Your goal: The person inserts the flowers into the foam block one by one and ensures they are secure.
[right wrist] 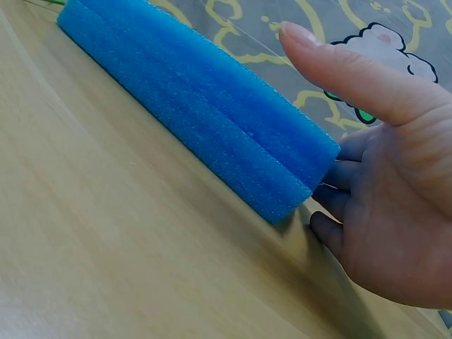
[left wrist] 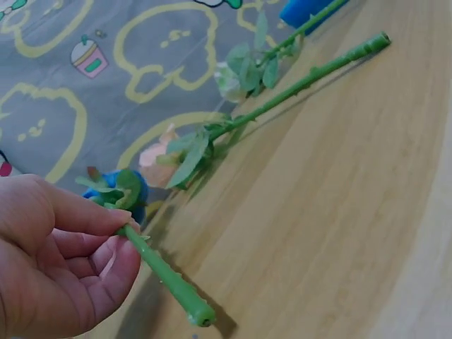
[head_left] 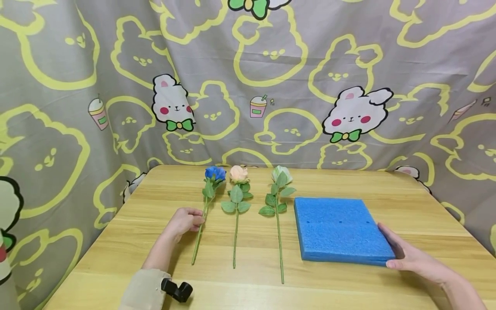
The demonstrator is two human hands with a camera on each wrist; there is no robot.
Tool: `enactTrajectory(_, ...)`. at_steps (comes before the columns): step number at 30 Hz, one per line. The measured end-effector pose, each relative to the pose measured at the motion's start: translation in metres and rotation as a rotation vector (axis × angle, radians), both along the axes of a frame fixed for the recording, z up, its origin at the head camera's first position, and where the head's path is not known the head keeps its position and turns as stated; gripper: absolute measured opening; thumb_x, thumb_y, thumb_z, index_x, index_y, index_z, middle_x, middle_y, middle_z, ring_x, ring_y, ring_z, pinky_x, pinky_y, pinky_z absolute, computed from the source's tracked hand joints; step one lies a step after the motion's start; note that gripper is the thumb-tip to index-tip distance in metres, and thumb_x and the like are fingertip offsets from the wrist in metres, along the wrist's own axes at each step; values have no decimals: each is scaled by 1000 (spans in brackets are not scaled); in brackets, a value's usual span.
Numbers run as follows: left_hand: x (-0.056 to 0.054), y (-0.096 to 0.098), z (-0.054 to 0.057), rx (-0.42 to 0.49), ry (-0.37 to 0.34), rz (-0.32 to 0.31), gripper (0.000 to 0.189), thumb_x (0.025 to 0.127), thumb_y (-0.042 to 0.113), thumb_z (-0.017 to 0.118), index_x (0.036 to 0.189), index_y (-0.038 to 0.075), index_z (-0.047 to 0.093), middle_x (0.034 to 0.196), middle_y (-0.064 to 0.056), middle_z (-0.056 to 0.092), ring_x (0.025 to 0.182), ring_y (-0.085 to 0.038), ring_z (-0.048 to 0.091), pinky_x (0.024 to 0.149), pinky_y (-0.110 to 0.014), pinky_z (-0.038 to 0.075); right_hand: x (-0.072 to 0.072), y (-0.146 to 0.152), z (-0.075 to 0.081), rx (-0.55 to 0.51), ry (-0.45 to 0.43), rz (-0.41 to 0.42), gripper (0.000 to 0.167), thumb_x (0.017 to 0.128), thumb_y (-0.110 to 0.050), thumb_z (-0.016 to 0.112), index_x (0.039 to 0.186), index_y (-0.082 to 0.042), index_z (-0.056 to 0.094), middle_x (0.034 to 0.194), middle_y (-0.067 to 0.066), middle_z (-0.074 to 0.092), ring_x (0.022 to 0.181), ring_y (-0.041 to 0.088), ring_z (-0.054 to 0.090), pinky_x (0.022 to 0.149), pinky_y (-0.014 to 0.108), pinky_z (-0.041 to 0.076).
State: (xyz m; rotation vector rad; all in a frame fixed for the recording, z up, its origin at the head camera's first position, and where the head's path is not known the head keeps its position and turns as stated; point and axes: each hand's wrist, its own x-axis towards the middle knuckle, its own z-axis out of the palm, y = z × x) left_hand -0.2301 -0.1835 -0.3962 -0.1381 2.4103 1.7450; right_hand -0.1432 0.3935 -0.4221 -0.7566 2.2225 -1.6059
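With thumb and fingertips, my left hand pinches the green stem of a blue artificial rose. In the left wrist view the stem slants down out of the fingers, its cut end toward the camera. To its right lie a peach rose and a white-green rose, blooms toward the back. My right hand is at the right side of a thick blue foam block. Seen from the right wrist, its thumb is extended and raised off the foam, the other fingers right by the block's end.
The wooden table carries all three roses and the foam block. Behind it and along the sides hangs a grey curtain with cartoon prints. A black clip-like mount sits on the left forearm's beige sleeve.
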Motion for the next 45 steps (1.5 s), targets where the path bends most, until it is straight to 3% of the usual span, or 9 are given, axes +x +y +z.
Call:
enactTrajectory(13, 0, 7, 4, 118, -1, -71, 23, 86, -4, 56, 105, -17, 52, 87, -10, 56, 70, -13, 55, 64, -25, 52, -2, 2, -1, -48, -2, 19, 75, 93, 3, 45, 144, 4, -10, 142, -33, 12, 124, -22, 13, 92, 2, 24)
enactTrajectory(20, -1, 16, 10, 142, 19, -114, 12, 88, -1, 55, 97, -10, 53, 85, -11, 56, 68, -13, 55, 65, -26, 53, -2, 3, -1, -55, 8, 22, 75, 92, 5, 45, 144, 4, -9, 143, -31, 12, 124, -21, 13, 93, 2, 24)
enactTrajectory(28, 1, 32, 21, 150, 46, -181, 17, 88, 0, 55, 101, -10, 50, 85, -20, 63, 69, -20, 60, 67, -32, 54, -3, 3, -1, -70, -9, 30, 75, 93, 4, 45, 143, 6, -11, 142, -31, 12, 124, -21, 13, 94, 2, 23)
enactTrajectory(37, 2, 56, 33, 169, 57, -256, 26, 84, -7, 57, 105, -18, 47, 87, -24, 64, 71, -20, 62, 62, -25, 54, -2, 2, -1, -81, -5, 40, 75, 93, 5, 45, 142, 7, -12, 142, -33, 14, 124, -21, 14, 94, 2, 22)
enactTrajectory(45, 2, 80, 43, 128, 62, -295, 30, 84, -6, 61, 110, -14, 49, 85, -12, 62, 80, -24, 63, 69, -31, 55, -2, 2, 0, -79, 2, 40, 75, 93, 5, 45, 142, 7, -11, 142, -32, 13, 125, -20, 14, 95, 2, 22)
